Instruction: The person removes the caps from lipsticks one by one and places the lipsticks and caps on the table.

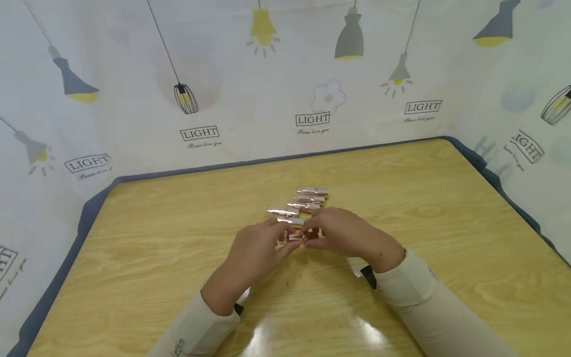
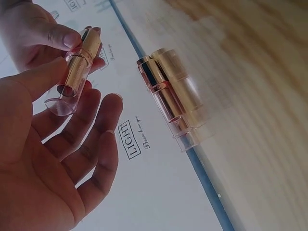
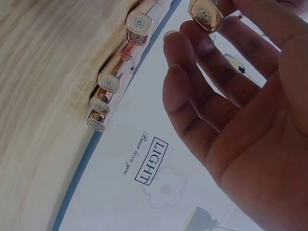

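Note:
Both hands hold one lipstick (image 1: 293, 237) with a clear cap and a shiny gold base, close over the table. My left hand (image 1: 256, 250) pinches its clear-capped end between thumb and index finger; the other fingers are loosely bent in the left wrist view. At the gold base, the fingers and thumb of my right hand (image 1: 343, 230) grip the opposite end. The round-cornered bottom of this lipstick (image 3: 206, 15) carries a printed label in the right wrist view. Just beyond the hands, several matching lipsticks (image 1: 304, 206) lie side by side in a staggered row.
The wood-grain table (image 1: 169, 223) has a dark blue edging along its far side. Behind it stands a white backdrop (image 1: 250, 99) printed with lamps and the word LIGHT. Light reflects off the table near the forearms.

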The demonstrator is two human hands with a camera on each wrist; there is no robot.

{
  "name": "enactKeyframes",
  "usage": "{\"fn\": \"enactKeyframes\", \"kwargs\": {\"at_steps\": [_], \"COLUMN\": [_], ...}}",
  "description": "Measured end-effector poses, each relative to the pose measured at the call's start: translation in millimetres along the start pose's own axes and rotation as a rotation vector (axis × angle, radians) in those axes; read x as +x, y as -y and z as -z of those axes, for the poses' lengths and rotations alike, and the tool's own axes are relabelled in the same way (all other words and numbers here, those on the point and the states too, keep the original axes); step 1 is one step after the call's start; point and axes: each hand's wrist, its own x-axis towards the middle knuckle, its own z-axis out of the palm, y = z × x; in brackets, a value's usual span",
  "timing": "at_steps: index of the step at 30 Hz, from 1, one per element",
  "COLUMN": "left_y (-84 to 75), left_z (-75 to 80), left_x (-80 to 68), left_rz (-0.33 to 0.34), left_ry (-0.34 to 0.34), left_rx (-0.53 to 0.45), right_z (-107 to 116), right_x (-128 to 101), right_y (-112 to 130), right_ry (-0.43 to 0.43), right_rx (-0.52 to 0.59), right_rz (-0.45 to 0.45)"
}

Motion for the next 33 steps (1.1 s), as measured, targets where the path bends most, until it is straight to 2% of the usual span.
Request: {"fn": "enactKeyframes", "kwargs": {"at_steps": [17,25,33], "left_y": [5.0,6.1,8.6], "left_z": [-0.6,0.2,0.4], "left_x": [-0.1,-0.4,1.6], "left_rz": [0.048,0.117,0.17], "left_ry": [-0.017,0.039,-0.003], "left_rx": [0.014,-0.002,0.008], "right_z": [0,2,6], "right_x": [-2,-1,-2], "right_y": [-13,-15,-15], "right_ry": [0.041,0.06,0.031], "right_rx": [-0.065,-0.047,0.008], "right_rz": [-0.052,-0.057,-0.095]}}
